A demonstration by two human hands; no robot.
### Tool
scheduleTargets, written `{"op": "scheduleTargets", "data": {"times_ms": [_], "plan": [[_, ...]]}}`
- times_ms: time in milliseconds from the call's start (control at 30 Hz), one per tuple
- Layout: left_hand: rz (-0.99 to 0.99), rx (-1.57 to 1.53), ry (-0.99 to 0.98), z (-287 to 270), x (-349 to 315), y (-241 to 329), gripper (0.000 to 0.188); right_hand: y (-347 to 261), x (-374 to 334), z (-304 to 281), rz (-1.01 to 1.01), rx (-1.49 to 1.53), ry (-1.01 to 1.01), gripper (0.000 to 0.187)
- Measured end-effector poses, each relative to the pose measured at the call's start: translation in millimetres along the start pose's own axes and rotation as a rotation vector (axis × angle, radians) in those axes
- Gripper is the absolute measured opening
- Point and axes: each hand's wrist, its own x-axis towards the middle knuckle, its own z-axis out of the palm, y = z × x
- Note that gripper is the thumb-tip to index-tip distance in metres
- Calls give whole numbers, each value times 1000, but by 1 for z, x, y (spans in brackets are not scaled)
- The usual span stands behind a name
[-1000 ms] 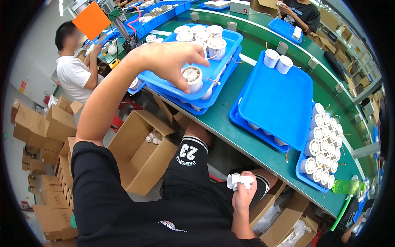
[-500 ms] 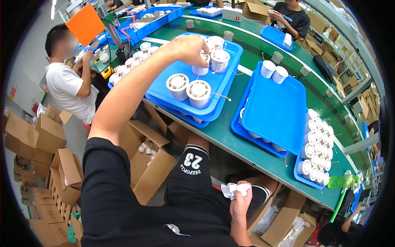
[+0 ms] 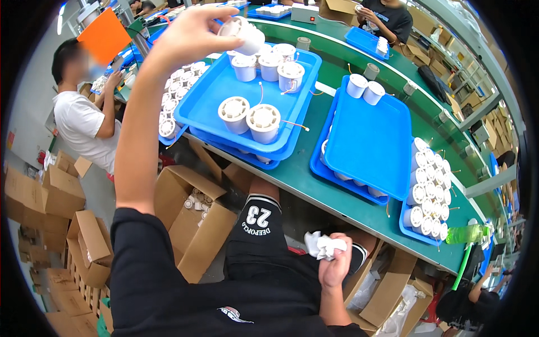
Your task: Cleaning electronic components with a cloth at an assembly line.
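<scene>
Raised over the far left part of a blue tray [image 3: 213, 115], my left hand [image 3: 188, 38] is closed on a white cylindrical part [image 3: 247, 38] with a slotted end, held tilted. On that tray several similar white parts stand in a far group, some with thin wires. Nearer its front edge are two more, a white part [image 3: 233, 114] and its neighbour [image 3: 263, 123]. Low in front of my body, my right hand [image 3: 336, 264] grips a crumpled white cloth [image 3: 324, 246] that sticks out past the fingers.
Right of the first stack, another blue tray [image 3: 368, 143] carries two white parts at its far end. A packed tray [image 3: 405, 224] stands farther right, near a green bottle [image 3: 467, 234]. Below the bench is an open carton [image 3: 210, 238]. A person [image 3: 84, 112] works at left.
My left hand has lifted a white part from the tray's far group and moved up and left with it. The right hand with the cloth has shifted slightly.
</scene>
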Motion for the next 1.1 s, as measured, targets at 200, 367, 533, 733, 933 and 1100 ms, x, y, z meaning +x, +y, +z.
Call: {"op": "scheduleTargets", "data": {"times_ms": [200, 367, 533, 733, 933, 1100], "plan": [[187, -472, -97, 52, -84, 123, 54, -94, 29, 26, -1055, -935, -271, 27], [162, -819, -148, 130, -152, 179, 50, -118, 34, 51, -1253, -1253, -669, 29], [236, -784, -205, 150, -172, 199, 50, -104, 38, 26, -1080, -1149, -580, 34], [330, -908, -353, 158, -183, 208, 54, -115, 35, -2, -481, -910, -539, 29], [313, -1003, -393, 154, -195, 205, 53, -91, 32, -28, 461, -313, -462, 31], [249, -878, -222, 180, -181, 194, 56, -64, 13, -12, 411, 404, -17, 39]]}}
